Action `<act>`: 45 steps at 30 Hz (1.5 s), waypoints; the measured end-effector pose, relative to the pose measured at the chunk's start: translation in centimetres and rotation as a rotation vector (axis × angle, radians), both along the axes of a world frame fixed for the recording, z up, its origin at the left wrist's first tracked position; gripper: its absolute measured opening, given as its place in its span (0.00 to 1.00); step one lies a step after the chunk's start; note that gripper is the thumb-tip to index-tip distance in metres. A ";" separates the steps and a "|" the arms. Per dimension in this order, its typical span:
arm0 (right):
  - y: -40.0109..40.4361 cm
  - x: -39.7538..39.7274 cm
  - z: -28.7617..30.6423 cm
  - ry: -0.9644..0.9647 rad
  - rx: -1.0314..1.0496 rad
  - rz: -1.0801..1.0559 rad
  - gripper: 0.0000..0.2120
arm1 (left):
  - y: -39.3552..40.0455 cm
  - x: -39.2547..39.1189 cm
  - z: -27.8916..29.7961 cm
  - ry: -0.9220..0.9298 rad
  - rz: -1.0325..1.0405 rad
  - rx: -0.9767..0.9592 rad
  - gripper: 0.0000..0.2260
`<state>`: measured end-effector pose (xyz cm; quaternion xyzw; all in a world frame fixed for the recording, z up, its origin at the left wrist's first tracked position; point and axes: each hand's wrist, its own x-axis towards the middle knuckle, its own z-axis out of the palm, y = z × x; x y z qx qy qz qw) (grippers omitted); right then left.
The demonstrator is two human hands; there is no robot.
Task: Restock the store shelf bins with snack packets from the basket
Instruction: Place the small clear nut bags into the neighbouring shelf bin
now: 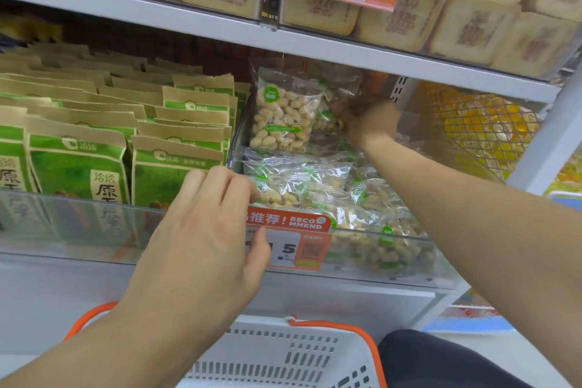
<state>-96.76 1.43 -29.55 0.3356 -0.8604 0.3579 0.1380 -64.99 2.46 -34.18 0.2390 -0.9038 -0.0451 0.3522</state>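
Peanut packet point(283, 113) left of right-hand grip point(368, 123)

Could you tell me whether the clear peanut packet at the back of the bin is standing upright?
Upright: the peanut packet stands on end, above flat-lying packets.

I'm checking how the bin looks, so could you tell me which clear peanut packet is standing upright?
The peanut packet at the back of the bin, just left of the right hand. It stands with its front facing out; the others lie flat in a heap.

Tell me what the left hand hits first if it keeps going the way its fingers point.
Probably the clear peanut packets at the bin's front; the left hand already has its fingertips at them. Depth is hard to judge.
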 end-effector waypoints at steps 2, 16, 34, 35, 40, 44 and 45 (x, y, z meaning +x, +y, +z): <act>0.2 0.6 -0.2 -0.102 -0.036 -0.006 0.17 | -0.1 0.0 -0.1 -0.003 -0.003 -0.004 0.10; 8.0 5.0 1.2 -0.296 -0.176 0.108 0.05 | 0.1 1.0 0.2 0.002 -0.034 0.007 0.09; 13.0 25.9 -20.0 -0.855 0.578 0.638 0.04 | -0.8 10.8 -18.3 -0.827 0.114 0.858 0.08; 12.9 26.5 -22.4 -0.903 0.614 0.618 0.04 | -0.7 12.1 -20.2 -0.849 0.176 0.934 0.12; 11.0 29.8 -32.0 -1.122 0.773 0.484 0.04 | -1.0 16.4 -27.0 -0.914 0.381 1.005 0.27; 7.3 32.0 -35.5 -1.241 0.701 0.278 0.24 | -1.5 15.5 -29.9 -0.871 0.359 1.039 0.27; 6.1 32.5 -36.0 -1.294 0.670 0.222 0.31 | -1.4 15.3 -30.7 -0.864 0.370 1.057 0.27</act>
